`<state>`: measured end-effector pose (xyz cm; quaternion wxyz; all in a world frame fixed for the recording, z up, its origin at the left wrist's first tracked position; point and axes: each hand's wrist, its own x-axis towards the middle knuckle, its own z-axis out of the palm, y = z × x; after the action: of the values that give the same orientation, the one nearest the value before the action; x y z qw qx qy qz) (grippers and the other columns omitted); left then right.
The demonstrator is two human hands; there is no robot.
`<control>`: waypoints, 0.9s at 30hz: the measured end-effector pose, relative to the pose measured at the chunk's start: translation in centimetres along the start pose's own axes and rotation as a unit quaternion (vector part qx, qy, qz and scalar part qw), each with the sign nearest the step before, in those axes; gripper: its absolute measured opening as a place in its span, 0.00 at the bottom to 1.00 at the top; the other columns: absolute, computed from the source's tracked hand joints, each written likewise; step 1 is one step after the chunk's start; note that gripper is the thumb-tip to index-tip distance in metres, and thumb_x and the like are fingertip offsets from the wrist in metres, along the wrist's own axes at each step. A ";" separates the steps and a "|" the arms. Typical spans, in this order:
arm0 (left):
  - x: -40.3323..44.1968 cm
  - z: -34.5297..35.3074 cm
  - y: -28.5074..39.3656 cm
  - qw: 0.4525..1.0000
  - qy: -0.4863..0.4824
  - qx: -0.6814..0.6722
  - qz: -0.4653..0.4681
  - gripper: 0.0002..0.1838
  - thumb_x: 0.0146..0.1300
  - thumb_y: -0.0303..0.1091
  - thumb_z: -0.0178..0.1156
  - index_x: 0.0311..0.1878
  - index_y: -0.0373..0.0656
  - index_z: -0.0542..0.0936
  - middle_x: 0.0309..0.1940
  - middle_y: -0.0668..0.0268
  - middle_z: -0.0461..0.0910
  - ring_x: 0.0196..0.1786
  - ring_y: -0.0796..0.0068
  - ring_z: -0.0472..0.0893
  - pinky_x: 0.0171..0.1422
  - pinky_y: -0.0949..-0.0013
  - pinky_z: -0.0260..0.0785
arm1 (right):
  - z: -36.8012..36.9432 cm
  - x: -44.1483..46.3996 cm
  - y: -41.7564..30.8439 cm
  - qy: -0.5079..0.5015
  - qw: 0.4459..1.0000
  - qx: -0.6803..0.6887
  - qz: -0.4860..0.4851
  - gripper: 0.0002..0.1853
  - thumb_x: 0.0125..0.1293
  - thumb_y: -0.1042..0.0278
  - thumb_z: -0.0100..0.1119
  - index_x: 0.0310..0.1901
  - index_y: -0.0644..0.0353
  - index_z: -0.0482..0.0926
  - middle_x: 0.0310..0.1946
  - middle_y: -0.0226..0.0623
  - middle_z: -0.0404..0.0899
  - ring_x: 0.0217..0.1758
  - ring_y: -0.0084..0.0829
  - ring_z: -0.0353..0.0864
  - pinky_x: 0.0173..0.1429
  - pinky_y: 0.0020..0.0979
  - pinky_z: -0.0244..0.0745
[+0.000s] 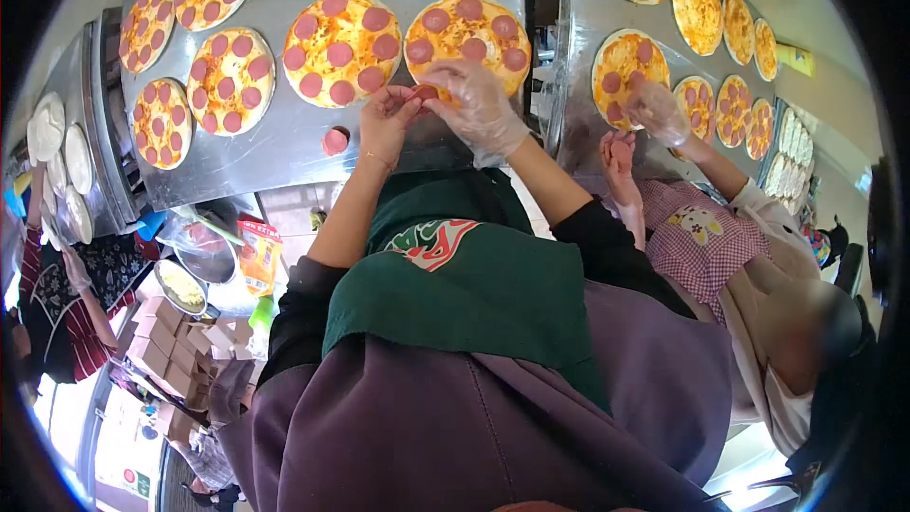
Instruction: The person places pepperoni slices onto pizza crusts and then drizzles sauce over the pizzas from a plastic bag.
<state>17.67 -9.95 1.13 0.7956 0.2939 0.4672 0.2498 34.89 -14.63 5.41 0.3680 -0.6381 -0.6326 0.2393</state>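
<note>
My bare left hand (387,123) pinches a reddish sausage slice (426,92) at the near edge of a pizza (455,47). Fingertips of my right hand (479,109), in a clear plastic glove, close on the same slice from the other side. Sausage rounds lie on that pizza, and my gloved hand hides its lower part. A small stack of sausage slices (335,140) sits on the metal table (275,166), left of my left hand. Just beyond the stack lies another pizza (322,24) topped with sausage rounds.
Several more topped pizzas (226,85) cover the table to the left. At my right, a co-worker's gloved hand (659,112) is over a pizza (616,57) on a second metal table (578,104). A bowl of grated cheese (180,286) and cardboard boxes (161,341) stand lower left.
</note>
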 end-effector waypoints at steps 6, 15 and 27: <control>-1.5 -0.5 0.6 1.000 -0.003 0.029 -0.005 0.10 0.71 0.27 0.59 0.51 0.32 0.81 0.44 0.59 0.85 0.45 0.70 0.85 0.49 0.71 0.80 | 0.9 -1.3 -1.2 -0.041 0.997 -0.071 0.009 0.11 0.57 0.67 0.68 0.42 0.52 0.84 0.40 0.37 0.82 0.45 0.45 0.81 0.50 0.43 0.76; -2.9 -2.1 -0.6 0.998 0.005 0.056 -0.038 0.14 0.73 0.33 0.58 0.53 0.34 0.82 0.46 0.62 0.85 0.45 0.75 0.84 0.50 0.72 0.78 | 3.5 -3.4 -1.6 -0.034 0.996 -0.003 0.084 0.09 0.56 0.68 0.67 0.39 0.56 0.81 0.35 0.42 0.82 0.42 0.47 0.82 0.47 0.44 0.75; -3.8 -1.9 -0.7 0.996 0.001 0.054 -0.066 0.15 0.74 0.33 0.56 0.54 0.31 0.81 0.46 0.62 0.85 0.45 0.75 0.83 0.50 0.73 0.77 | 5.0 -5.4 -1.5 -0.019 0.988 0.107 0.106 0.09 0.57 0.76 0.65 0.40 0.61 0.79 0.35 0.43 0.82 0.40 0.47 0.82 0.47 0.43 0.76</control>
<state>14.37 -12.55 2.15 0.7929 0.3047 0.4988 0.1720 29.66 -19.25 2.67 0.3947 -0.6540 -0.5391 0.3547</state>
